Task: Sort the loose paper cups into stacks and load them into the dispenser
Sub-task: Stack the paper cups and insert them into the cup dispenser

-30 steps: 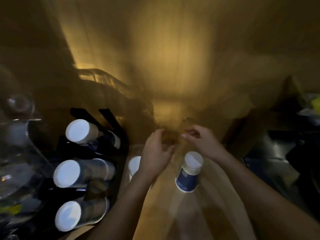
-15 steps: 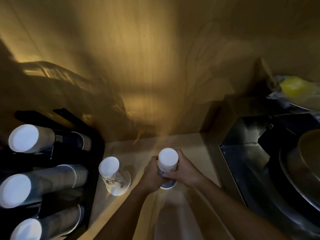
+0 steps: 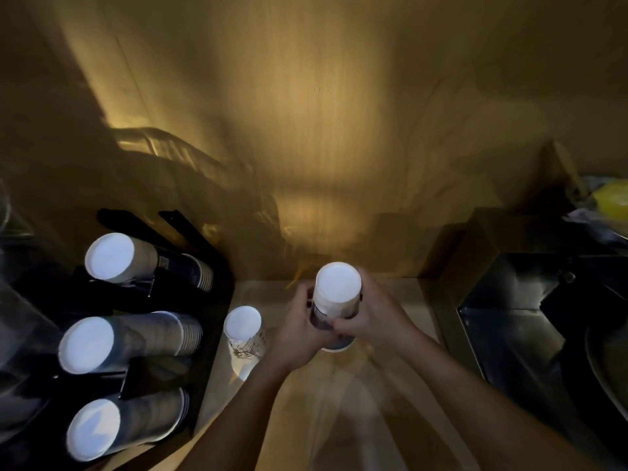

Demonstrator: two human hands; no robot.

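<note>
An upside-down stack of paper cups (image 3: 336, 294), white bottom facing me, is lifted slightly above the wooden counter (image 3: 404, 314). My left hand (image 3: 299, 331) grips its left side and my right hand (image 3: 373, 317) wraps its right side. A second inverted paper cup (image 3: 243, 331) with a brown pattern stands on the counter just left of my left hand. The black cup dispenser (image 3: 210, 348) at the left holds three horizontal cup stacks: top (image 3: 112, 256), middle (image 3: 88, 345) and bottom (image 3: 95, 430).
A wooden wall rises behind the counter. A dark metal sink (image 3: 530, 321) lies to the right, with a yellow object (image 3: 611, 198) on a ledge behind it. Glassware shows dimly at the far left edge. The scene is dim and warm-lit.
Both hands closed around the blue-and-white cup stack and raised it toward me, so it looks larger. The view shifted between frames; the patterned cup stayed on the counter.
</note>
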